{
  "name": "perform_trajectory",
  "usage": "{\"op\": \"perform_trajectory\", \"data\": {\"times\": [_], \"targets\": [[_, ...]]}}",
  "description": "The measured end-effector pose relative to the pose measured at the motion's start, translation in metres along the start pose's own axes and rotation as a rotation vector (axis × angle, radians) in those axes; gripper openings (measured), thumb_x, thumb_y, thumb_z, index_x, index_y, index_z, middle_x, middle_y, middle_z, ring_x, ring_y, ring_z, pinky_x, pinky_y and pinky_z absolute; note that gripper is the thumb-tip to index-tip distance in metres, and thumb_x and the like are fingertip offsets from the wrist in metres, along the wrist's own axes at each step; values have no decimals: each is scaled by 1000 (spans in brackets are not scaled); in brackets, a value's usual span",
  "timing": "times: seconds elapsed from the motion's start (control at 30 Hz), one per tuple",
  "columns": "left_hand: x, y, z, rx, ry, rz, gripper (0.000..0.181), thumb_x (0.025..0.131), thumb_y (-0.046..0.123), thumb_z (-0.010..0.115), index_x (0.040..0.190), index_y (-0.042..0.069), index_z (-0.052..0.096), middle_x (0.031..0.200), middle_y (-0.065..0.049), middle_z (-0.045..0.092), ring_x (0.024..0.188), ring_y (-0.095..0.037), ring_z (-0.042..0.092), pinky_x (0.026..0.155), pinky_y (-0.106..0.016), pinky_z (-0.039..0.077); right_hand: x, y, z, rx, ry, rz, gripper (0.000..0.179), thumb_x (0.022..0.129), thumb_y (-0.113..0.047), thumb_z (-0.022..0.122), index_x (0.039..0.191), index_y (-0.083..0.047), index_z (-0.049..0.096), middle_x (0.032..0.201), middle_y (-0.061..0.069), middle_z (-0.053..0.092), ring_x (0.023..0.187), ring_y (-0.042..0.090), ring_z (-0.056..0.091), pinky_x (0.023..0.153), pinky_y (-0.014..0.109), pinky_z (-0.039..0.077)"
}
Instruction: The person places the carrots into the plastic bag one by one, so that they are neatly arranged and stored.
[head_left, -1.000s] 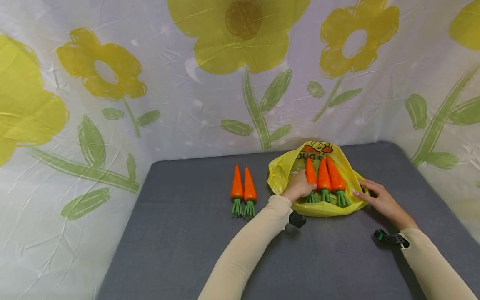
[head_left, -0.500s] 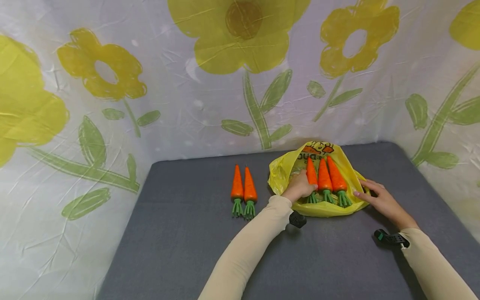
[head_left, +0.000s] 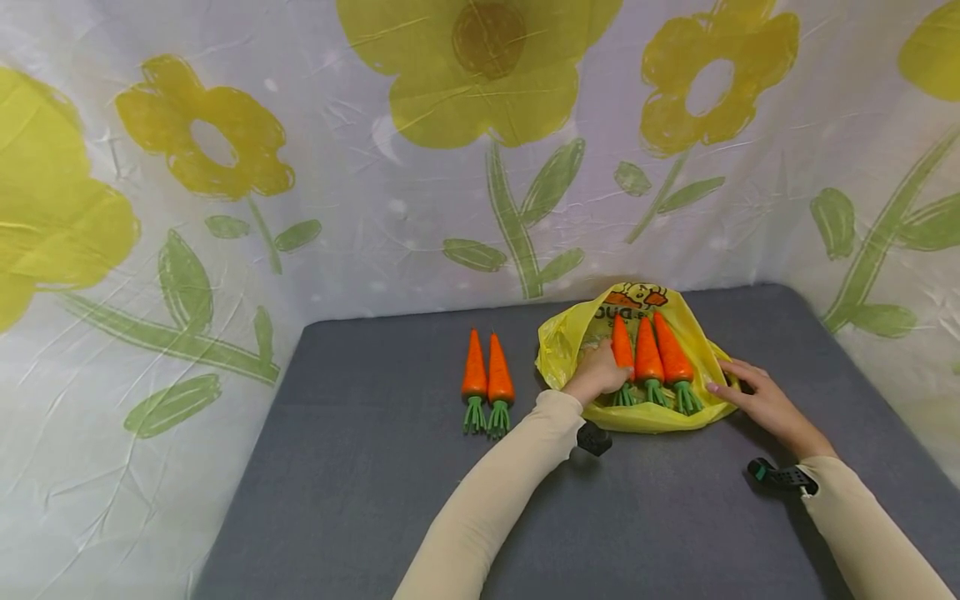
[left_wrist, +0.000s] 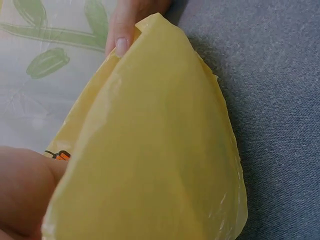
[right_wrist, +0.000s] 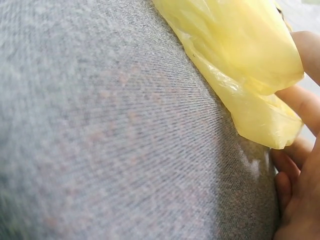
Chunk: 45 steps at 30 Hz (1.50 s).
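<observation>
At the left, two carrots (head_left: 475, 371) lie side by side on the table (head_left: 360, 450), unmoved since one second ago. The left hand (head_left: 597, 372) also stays, reaching into the yellow bag (head_left: 557, 354); it seems to pinch the nearest inner carrot (head_left: 621, 340), fingers partly hidden, so the work looks paused. Two further carrots (head_left: 661, 354) lie beside. The right hand (head_left: 768, 404) pinches the bag's right edge.

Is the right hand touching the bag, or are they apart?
Touching. In the left wrist view, the right hand has a fingertip against the edge of the bag, with no gap.
</observation>
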<state>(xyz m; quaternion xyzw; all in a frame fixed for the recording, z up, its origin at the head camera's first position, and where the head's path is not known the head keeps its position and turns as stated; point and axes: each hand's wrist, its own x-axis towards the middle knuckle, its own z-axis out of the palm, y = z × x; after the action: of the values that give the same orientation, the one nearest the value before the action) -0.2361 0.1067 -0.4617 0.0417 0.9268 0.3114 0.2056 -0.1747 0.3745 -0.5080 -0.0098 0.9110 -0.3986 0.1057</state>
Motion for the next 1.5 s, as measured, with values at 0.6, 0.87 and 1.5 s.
{"op": "perform_trajectory", "data": {"times": [0.6, 0.87, 1.5], "targets": [[-21, 12, -32, -171, 5, 273, 60, 99, 37, 58, 153, 21, 35, 151, -10, 39, 133, -27, 47, 99, -38, 47, -1, -1, 0, -10, 4, -21, 77, 99, -41, 56, 156, 0, 24, 159, 37, 11, 143, 59, 8, 104, 79, 15], [-51, 12, -70, -285, -30, 452, 60, 101, 32, 56, 154, 17, 33, 137, -11, 46, 125, -27, 52, 93, -28, 48, -2, 0, 1, -6, -4, -7, 78, 99, -42, 56, 156, -1, 22, 159, 37, 8, 143, 60, 6, 103, 79, 15], [-104, -70, -152, -423, 174, 591, 58, 102, 24, 56, 155, 22, 31, 140, -14, 45, 129, -28, 49, 107, -45, 45, -4, -3, 1, -3, -8, 4, 80, 99, -45, 55, 156, 0, 22, 159, 37, 8, 143, 60, 6, 103, 79, 15]]}}
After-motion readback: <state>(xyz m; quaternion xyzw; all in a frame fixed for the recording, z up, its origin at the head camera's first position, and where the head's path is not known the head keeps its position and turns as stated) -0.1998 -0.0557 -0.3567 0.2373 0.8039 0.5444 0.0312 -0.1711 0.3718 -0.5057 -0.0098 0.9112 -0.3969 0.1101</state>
